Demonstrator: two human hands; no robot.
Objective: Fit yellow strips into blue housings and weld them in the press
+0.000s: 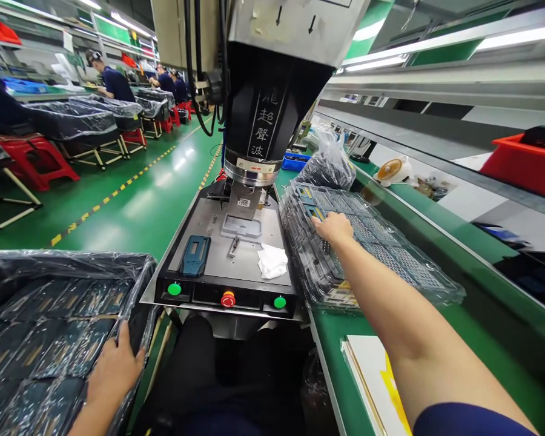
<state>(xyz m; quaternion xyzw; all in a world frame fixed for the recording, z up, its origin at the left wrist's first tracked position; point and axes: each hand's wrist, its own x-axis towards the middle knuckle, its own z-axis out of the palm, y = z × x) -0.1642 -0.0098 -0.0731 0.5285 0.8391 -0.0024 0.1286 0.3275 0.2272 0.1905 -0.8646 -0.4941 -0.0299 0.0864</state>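
Observation:
My left hand [118, 366] rests at the right edge of a plastic-lined bin [148, 272], its index finger and thumb apart and nothing visible in it. Inside the bin lie rows of dark blue plastic casings [49, 351]. My right hand [335, 229] reaches to the left side of a stack of clear plastic trays [390, 242]. Its fingers are curled at a dark panel with a yellow strip [317, 212]; whether they grip it is hidden. Between the hands, a dark blue casing [195, 255] lies on the metal plate of an ultrasonic welding machine [263, 121].
A clear fixture [241, 226] sits under the machine's head, with a crumpled white cloth [272, 261] to its right. Green buttons [174, 289] and a red emergency stop [227, 299] line the front. A filled plastic bag [327, 166] stands behind the trays. Co-workers [115, 82] sit far left.

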